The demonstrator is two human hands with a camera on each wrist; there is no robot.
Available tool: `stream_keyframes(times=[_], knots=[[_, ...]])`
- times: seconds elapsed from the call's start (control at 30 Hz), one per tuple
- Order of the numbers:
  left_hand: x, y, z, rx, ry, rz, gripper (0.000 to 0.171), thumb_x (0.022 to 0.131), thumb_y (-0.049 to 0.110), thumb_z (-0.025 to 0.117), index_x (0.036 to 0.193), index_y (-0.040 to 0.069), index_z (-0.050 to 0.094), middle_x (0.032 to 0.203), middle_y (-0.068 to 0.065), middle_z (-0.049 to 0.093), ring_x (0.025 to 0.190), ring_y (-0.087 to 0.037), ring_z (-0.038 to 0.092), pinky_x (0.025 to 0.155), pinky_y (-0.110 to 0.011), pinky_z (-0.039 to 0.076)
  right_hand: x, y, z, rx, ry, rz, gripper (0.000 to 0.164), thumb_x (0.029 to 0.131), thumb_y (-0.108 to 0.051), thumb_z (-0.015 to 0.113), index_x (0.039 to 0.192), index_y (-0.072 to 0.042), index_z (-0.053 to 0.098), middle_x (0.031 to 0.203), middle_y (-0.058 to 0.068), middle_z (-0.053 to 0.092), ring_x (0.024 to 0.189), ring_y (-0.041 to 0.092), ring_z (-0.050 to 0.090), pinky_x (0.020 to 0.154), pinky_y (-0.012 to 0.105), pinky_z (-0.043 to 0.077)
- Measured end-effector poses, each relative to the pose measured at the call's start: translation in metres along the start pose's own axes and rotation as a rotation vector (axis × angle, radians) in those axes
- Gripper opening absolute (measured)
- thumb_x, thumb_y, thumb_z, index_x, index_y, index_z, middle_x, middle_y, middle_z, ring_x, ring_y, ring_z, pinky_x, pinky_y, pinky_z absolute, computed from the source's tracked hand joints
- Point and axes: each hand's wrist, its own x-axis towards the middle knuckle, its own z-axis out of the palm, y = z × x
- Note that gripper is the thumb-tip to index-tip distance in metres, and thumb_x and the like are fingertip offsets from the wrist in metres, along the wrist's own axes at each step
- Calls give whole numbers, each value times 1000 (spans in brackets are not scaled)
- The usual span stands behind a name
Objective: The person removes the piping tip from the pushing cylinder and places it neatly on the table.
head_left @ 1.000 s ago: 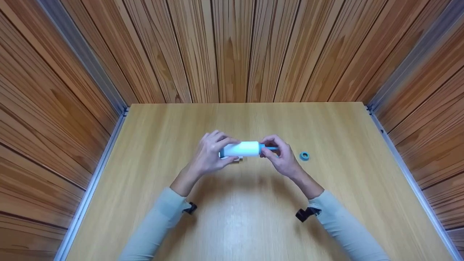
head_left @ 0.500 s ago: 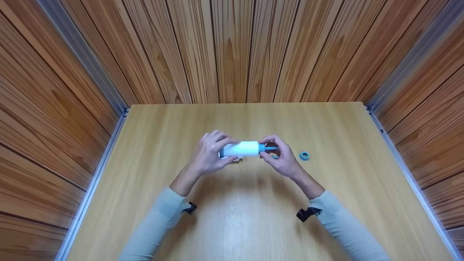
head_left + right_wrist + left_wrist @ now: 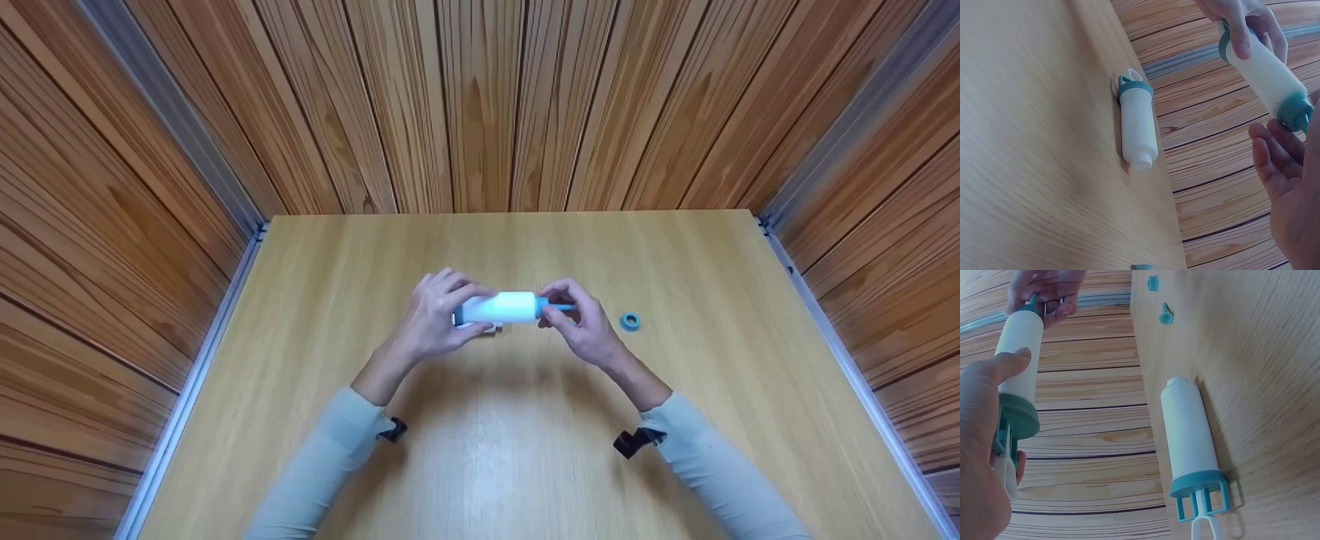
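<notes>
A white icing syringe [image 3: 510,307] is held level above the table, its teal tip pointing right. My left hand [image 3: 436,316] grips its rear, thumb along the barrel, beside the teal flange [image 3: 1019,416]. At the other end my right hand [image 3: 583,324] pinches the teal nozzle collar [image 3: 1030,309], from which a thin spout sticks out. In the right wrist view, several right fingers [image 3: 1275,152] lie under the collar; the thumb is hidden there. A second icing syringe [image 3: 1188,427] lies on the table, mostly covered by the hands in the head view.
On the wooden table [image 3: 480,465] lie a loose teal ring [image 3: 629,322], right of my right hand, and a small teal nozzle [image 3: 1166,316]. Wood-panelled walls [image 3: 480,105] with metal edge strips enclose the table at the back and sides.
My right thumb and fingers spread off the collar half a second ago and have come back onto it. The left hand and the syringe stay where they were.
</notes>
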Motion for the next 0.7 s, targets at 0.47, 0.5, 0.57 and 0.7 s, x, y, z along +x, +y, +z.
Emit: stream_keyframes(times=[0.47, 0.5, 0.57, 0.7], knots=[[0, 0, -1, 19, -33, -14, 45, 90, 34, 97, 128, 15, 82, 122, -10, 81, 115, -32, 73, 96, -50, 60, -1, 1, 0, 13, -5, -6, 25, 106, 9, 64, 130, 13, 57, 121, 11, 67, 99, 9, 73, 86, 28, 68], [0, 0, -1, 20, -32, -13, 45, 90, 34, 97, 128, 15, 82, 122, -10, 81, 115, -32, 73, 97, -50, 60, -1, 0, 0, 13, -5, -14, 26, 105, 10, 64, 130, 14, 57, 122, 11, 67, 99, 9, 74, 87, 29, 68], [0, 0, -1, 21, -29, -12, 45, 89, 34, 98, 128, 15, 82, 122, -10, 81, 115, -32, 73, 97, -50, 60, -1, 1, 0, 15, -5, -35, 27, 103, 12, 66, 129, 14, 57, 122, 12, 66, 99, 9, 74, 87, 29, 68], [0, 0, -1, 17, -31, -17, 45, 89, 33, 98, 127, 15, 82, 122, -10, 81, 113, -32, 72, 96, -50, 59, 0, 1, 0, 4, -7, -76, 31, 100, 13, 68, 129, 13, 57, 120, 19, 66, 96, 9, 73, 87, 26, 66]])
